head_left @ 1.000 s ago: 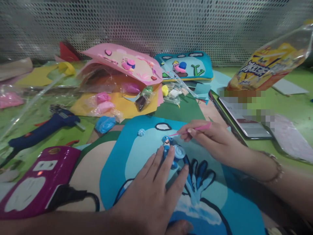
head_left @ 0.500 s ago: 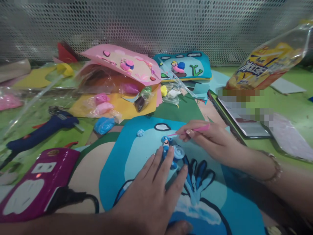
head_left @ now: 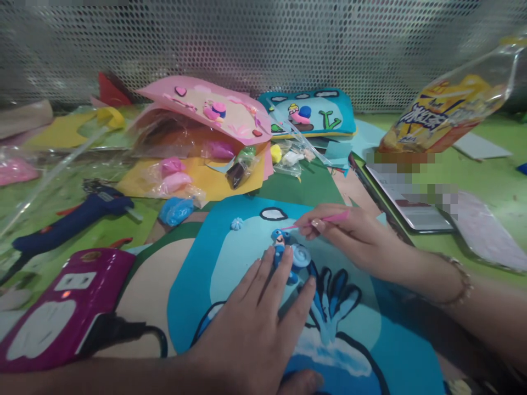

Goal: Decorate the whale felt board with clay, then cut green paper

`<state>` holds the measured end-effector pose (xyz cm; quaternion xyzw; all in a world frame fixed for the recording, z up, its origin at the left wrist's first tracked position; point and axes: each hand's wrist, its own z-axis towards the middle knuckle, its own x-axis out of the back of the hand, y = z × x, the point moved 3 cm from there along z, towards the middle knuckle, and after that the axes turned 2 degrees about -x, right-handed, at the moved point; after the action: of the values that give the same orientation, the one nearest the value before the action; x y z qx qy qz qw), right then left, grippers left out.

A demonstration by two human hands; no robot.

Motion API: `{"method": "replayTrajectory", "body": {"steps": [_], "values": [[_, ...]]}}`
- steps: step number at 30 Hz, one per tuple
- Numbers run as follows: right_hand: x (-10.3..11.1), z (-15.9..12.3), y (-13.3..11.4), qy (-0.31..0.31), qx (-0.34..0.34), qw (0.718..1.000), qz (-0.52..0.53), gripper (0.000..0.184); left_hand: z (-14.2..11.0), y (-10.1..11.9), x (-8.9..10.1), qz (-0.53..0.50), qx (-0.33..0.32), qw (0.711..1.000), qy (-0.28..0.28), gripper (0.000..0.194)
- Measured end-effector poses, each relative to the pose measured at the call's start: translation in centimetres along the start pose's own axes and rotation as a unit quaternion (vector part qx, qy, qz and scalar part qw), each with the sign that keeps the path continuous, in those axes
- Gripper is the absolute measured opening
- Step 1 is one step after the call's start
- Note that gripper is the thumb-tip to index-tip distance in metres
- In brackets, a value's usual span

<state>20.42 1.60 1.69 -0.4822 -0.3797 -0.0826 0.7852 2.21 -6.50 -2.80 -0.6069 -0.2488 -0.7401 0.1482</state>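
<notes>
A blue clay snail (head_left: 301, 255) with a pale spiral shell and a smiling face lies on a blue paper picture (head_left: 193, 263). My left hand (head_left: 255, 312) rests flat on the picture, fingers spread, two fingertips on the snail's body and hiding part of it. Between the fingers and thumb of my right hand (head_left: 349, 236) is a thin pink clay tool (head_left: 335, 218). Its tip touches or nearly touches the top of the snail's head. Right of the snail is a blue clay plant (head_left: 333, 296) with black outlines. A small blue clay shell shape (head_left: 236, 224) sits at upper left.
At left lie a dark blue glue gun (head_left: 74, 216) and a magenta power strip (head_left: 69, 307) with a black plug. Bagged clay (head_left: 175, 175) and a pink snail card (head_left: 206, 104) lie behind. To the right are a phone (head_left: 411, 197) and a snack bag (head_left: 436, 115).
My right hand and the pink tool have shifted very slightly, the tool's back end a little lower and further left. The left hand stays in place on the snail.
</notes>
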Motion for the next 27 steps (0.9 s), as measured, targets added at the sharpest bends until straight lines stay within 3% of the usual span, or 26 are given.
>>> {"method": "replayTrajectory", "body": {"steps": [8,14,21,27], "values": [[-0.09,-0.15,-0.02,-0.01,0.002,1.0,-0.004,0.027,0.22,0.24,0.11,0.0,0.026,1.0,-0.013,0.079],[-0.07,-0.14,-0.11,-0.011,-0.003,1.0,-0.008,0.027,0.09,-0.05,-0.06,-0.015,0.009,1.0,-0.013,0.078],[0.56,-0.19,-0.34,0.036,-0.005,0.999,0.014,0.028,0.08,0.11,0.01,-0.009,0.009,1.0,-0.001,0.079],[0.38,-0.34,-0.39,0.012,0.012,1.0,0.019,0.028,0.06,0.11,0.16,-0.007,0.01,1.0,-0.004,0.079]]}}
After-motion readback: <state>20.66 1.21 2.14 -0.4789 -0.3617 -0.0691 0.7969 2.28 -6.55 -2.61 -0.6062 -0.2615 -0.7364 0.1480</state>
